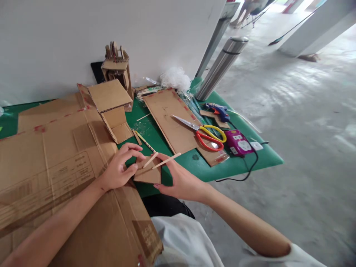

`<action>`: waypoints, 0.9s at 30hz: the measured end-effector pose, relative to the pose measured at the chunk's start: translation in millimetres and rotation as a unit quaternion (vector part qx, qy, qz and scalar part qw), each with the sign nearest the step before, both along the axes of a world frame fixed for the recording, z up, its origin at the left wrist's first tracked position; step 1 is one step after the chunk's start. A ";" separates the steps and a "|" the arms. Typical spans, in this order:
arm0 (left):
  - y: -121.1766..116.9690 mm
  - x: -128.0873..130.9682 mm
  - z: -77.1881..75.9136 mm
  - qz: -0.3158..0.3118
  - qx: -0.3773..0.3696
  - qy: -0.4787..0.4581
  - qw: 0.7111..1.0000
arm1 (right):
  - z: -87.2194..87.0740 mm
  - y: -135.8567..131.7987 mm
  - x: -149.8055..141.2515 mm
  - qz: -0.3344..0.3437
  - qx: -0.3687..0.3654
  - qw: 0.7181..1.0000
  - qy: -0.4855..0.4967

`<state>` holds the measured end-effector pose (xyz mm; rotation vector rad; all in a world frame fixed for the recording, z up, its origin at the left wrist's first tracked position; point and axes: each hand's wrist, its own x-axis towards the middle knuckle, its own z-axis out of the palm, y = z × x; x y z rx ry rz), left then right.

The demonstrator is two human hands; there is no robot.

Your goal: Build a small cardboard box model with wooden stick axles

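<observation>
Two raised sticks [167,161] (one glue gun [220,111])

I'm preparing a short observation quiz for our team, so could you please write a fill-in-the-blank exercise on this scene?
1. The small cardboard piece between the left hand and the right hand bears the lower ends of ____ pale sticks.
2. One handle loop of the scissors is orange-red; the other is ____.
3. The tabletop is coloured ____.

Missing words: two; yellow; green.
</observation>
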<state>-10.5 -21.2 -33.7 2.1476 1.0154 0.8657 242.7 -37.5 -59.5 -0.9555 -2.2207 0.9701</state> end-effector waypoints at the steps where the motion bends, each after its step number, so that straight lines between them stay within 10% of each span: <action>1: 0.1 -0.1 0.3 -0.007 -0.003 0.006 1.000 | 0.6 3.3 0.2 0.007 -0.002 1.000 -0.001; 15: 3.1 4.5 -3.1 0.037 0.025 0.009 0.999 | 7.6 41.9 5.9 0.066 0.033 0.997 0.034; 27: 6.3 7.8 -13.3 0.061 0.105 0.014 0.992 | 15.2 49.8 -30.1 -0.045 0.155 0.978 0.136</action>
